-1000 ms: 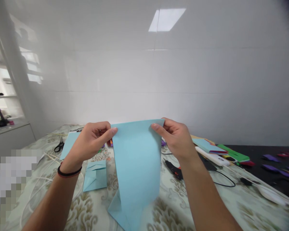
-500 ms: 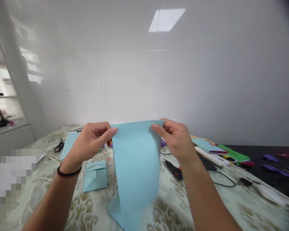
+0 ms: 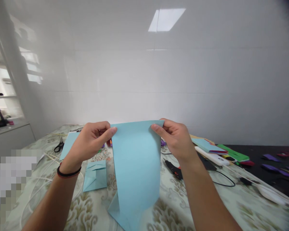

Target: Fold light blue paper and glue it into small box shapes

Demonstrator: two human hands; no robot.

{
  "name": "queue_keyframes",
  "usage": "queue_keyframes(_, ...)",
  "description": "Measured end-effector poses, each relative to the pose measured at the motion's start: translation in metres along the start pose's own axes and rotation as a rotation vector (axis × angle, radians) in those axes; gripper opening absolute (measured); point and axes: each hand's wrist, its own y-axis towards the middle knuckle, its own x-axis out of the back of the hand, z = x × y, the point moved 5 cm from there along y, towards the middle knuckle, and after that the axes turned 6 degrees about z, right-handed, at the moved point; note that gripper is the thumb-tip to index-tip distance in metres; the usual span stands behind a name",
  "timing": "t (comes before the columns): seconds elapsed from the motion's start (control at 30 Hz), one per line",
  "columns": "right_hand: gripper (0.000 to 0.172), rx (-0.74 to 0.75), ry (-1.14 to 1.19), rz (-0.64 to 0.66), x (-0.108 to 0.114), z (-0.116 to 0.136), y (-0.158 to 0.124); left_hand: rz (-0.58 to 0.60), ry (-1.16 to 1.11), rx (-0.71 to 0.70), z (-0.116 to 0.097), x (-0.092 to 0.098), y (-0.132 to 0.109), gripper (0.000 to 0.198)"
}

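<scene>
A light blue sheet of paper (image 3: 137, 160) is held up by its top edge between both hands, its lower part hanging toward the table. My left hand (image 3: 93, 141) pinches the top left corner, thumb in front. My right hand (image 3: 174, 138) pinches the top right corner the same way. Behind the lower left of the sheet, a folded blue paper point (image 3: 115, 208) shows; whether it belongs to the same sheet I cannot tell. Left of the sheet, a small folded blue paper piece (image 3: 95, 176) lies flat on the patterned tablecloth (image 3: 168, 215).
Scissors (image 3: 59, 146) and another blue sheet (image 3: 69, 144) lie at the left. To the right are a black hot glue gun (image 3: 173, 169), stacked coloured papers (image 3: 208, 145), a white power strip (image 3: 212, 156) and cables. Purple pieces (image 3: 271, 158) rest on a black surface.
Both hands keep their hold and place. The lower right part of the hanging sheet has shifted slightly and looks sharper now.
</scene>
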Motion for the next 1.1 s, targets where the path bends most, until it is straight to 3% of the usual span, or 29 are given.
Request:
queue_keyframes(0.1, 0.041, -0.023, 0.011, 0.011, -0.001, -0.002, 0.000, -0.026, -0.061, -0.008, 0.003, 0.000, 0.000, 0.016)
queue_keyframes(0.2, 0.042, -0.053, 0.024, 0.036, -0.003, -0.002, 0.001, -0.020, -0.040, -0.029, 0.006, -0.001, 0.000, 0.026)
queue_keyframes(0.43, 0.049, -0.073, -0.012, 0.091, -0.007, -0.001, 0.001, 0.009, 0.028, -0.036, 0.008, -0.003, 0.001, 0.024)
queue_keyframes(0.77, 0.053, -0.079, -0.056, 0.233, -0.023, 0.000, -0.002, 0.193, 0.123, -0.070, 0.001, -0.016, 0.002, 0.028)
queue_keyframes(1.1, 0.053, -0.071, -0.037, 0.177, -0.014, -0.002, 0.001, 0.196, 0.220, -0.093, 0.004, -0.008, 0.001, 0.034)
